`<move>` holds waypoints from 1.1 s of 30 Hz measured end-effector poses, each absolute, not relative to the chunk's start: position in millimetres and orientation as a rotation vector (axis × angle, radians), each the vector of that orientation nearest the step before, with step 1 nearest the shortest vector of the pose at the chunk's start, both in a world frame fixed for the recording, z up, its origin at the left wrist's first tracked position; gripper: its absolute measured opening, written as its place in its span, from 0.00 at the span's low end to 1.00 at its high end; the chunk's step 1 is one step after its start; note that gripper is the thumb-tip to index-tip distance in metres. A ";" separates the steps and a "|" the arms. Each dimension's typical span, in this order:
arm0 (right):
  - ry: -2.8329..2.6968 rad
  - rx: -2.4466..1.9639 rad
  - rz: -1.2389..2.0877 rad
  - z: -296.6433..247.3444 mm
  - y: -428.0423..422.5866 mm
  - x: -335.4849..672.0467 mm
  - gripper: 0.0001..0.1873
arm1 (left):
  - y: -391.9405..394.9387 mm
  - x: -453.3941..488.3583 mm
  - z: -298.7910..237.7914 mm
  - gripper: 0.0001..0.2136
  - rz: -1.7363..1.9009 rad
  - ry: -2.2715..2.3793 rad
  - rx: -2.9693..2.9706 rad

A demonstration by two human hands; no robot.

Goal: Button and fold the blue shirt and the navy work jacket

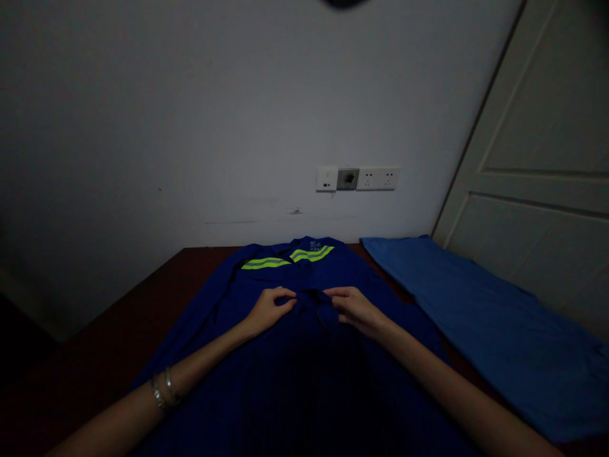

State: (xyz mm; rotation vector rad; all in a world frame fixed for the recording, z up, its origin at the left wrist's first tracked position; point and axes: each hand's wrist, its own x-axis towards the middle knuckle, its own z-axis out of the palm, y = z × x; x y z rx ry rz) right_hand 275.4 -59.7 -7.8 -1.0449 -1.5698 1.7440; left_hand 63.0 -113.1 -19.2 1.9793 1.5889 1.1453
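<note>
Dark blue shirt (295, 355) laid out on dark red table (137, 317), its yellow-green stripes (266, 263) at the far end near the wall (238, 127). Left hand (267, 310), bracelets (158, 392) on that wrist, has thumb and forefinger pinched on a bit of shirt cloth around mid-front. Right hand (356, 310) just beside it, fingers bent, seems to grasp the same raised bit from the other side; its thumb contact is too dark to tell. Short ridge of cloth between the two sets of fingertips. Step in hand, judging by this: two-handed fine work on the shirt's front, maybe at an edge or fastening, can't confirm in this light. Next move would call for a light pinch from both hands and small finger motions, without dragging the rest. Lighter blue cloth (471, 324) lies to the right, untouched.
</note>
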 end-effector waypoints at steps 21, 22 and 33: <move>-2.341 -0.791 1.094 7.9 -33.8 269.7 0.12 | -105.2 66.4 -6.0 0.09 1.141 1.502 1.886; -2.266 -0.766 1.148 8.1 -32.3 267.8 0.13 | -104.0 66.0 -5.8 0.10 1.147 1.498 1.870; -1.667 -0.910 1.441 -18.1 -6.0 256.4 0.17 | -91.5 73.5 -1.2 0.08 1.178 1.457 1.880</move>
